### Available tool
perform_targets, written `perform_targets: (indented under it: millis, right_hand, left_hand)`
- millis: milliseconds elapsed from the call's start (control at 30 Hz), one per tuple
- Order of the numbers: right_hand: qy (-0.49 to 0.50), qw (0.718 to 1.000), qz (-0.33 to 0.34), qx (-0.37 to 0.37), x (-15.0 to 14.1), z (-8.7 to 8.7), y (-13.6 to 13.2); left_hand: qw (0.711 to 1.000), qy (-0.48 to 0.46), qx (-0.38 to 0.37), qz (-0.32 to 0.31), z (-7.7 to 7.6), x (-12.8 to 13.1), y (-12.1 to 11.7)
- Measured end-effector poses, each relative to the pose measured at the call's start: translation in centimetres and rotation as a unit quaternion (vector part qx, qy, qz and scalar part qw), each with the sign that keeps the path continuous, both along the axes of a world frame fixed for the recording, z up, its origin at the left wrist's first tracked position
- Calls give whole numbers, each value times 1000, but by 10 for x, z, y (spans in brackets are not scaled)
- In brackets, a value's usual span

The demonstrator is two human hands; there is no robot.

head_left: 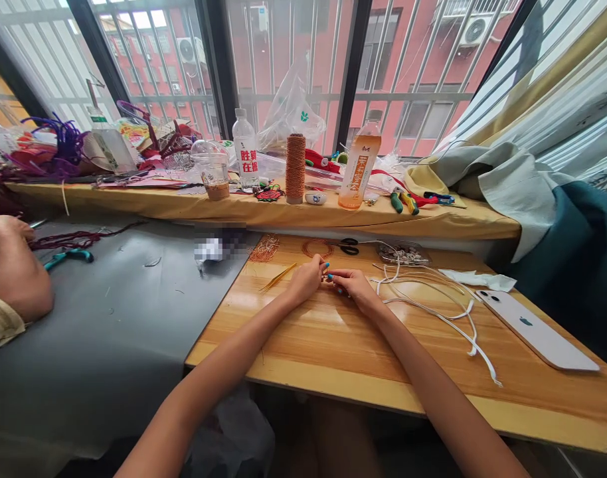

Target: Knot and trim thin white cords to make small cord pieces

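Observation:
My left hand [307, 279] and my right hand [356, 287] meet fingertip to fingertip just above the wooden table [303, 345]. Both are closed in a pinch around something small, which my fingers mostly hide; I cannot make out its kind. Right behind my fingers lies a coil of copper-coloured wire [317, 249], with black-handled scissors [350, 247] beside it. Yellow tweezers [278, 277] rest left of my left hand, and a tangle of fine copper-coloured strands [264, 248] sits farther back. White cords [433, 302] spread to the right of my right hand.
A clear tray of small pieces [403, 254] and a white phone [537, 330] lie to the right. On the sill stand a thread spool [295, 169], a tea bottle [359, 166] and a cup [216, 178]. Another person's arm [17, 265] rests on the grey table [119, 332], near teal-handled pliers [69, 256].

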State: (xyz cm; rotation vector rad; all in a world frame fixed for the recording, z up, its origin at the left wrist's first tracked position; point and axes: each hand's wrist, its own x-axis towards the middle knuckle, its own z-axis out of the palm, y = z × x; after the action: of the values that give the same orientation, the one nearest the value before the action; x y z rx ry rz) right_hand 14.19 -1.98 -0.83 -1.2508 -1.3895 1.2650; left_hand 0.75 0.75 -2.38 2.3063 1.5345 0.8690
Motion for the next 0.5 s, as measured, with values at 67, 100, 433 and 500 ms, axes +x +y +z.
perform_targets:
  millis: [67, 100, 433, 500]
  right_hand:
    - [-1, 1000, 10, -5, 1, -1, 0]
    - [-1, 1000, 13, -8, 1, -1, 0]
    - [25, 995, -84, 47, -5, -10, 5]
    - [28, 992, -110, 60, -4, -12, 6]
  left_hand:
    - [1000, 10, 2, -1, 0, 0, -1]
    - [1000, 17, 3, -2, 0, 0, -1]
    - [996, -87, 9, 3, 0, 1, 3]
    - [986, -164, -17, 6, 3, -1, 6]
